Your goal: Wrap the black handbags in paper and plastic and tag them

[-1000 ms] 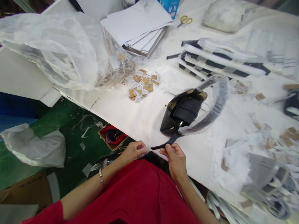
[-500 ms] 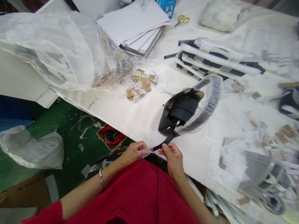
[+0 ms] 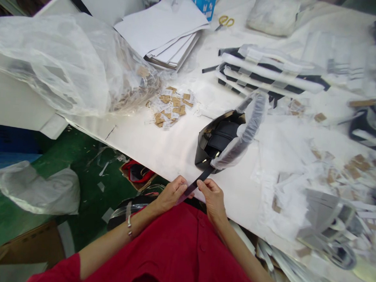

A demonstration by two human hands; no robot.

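Observation:
A black handbag (image 3: 222,137) stands open-topped near the table's front edge, its handle (image 3: 252,124) wrapped in clear plastic. From its near end a black strap (image 3: 201,177) runs down toward me, over the table edge. My left hand (image 3: 173,193) is closed around the strap's lower end, where a see-through plastic sleeve seems to cover it. The fingertips there partly hide the strap's tip. Thumb and fingers of my right hand (image 3: 213,198) pinch the strap's edge a little closer to the bag.
Small brown tags (image 3: 173,105) lie left of the bag, beside a large clear plastic bag (image 3: 84,65). Behind are wrapped straps (image 3: 270,73), white sheets (image 3: 164,25), yellow-handled scissors (image 3: 226,21) and a blue box (image 3: 202,2). Plastic scraps (image 3: 290,195) cover the right side.
The strap now reaches further into my left hand, where earlier its tip showed between the hands with clear plastic beyond it. The bag appears slightly shifted left along with the whole view.

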